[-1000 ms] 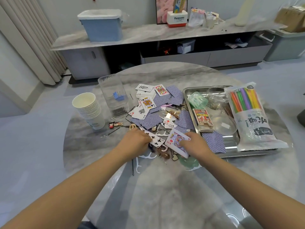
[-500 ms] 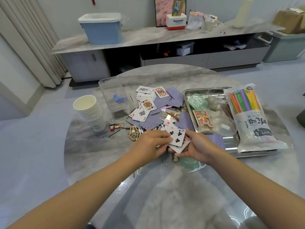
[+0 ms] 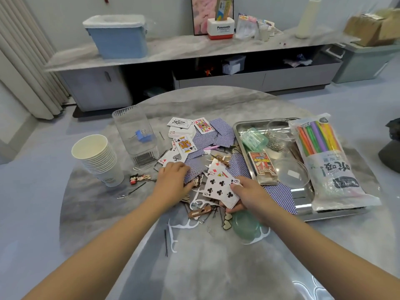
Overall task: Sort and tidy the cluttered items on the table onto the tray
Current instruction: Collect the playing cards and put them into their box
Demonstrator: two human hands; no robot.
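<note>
Blue-backed and face-up playing cards lie scattered across the tabletop's middle, just left of the steel tray near its right edge. The right hand grips a small stack of cards, six of clubs on top. The left hand curls over a face-down card. Paper cups stand toward the left edge.

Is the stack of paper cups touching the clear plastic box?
Apart. The head view shows a strip of bare table between the stack of paper cups and the clear plastic box.
</note>
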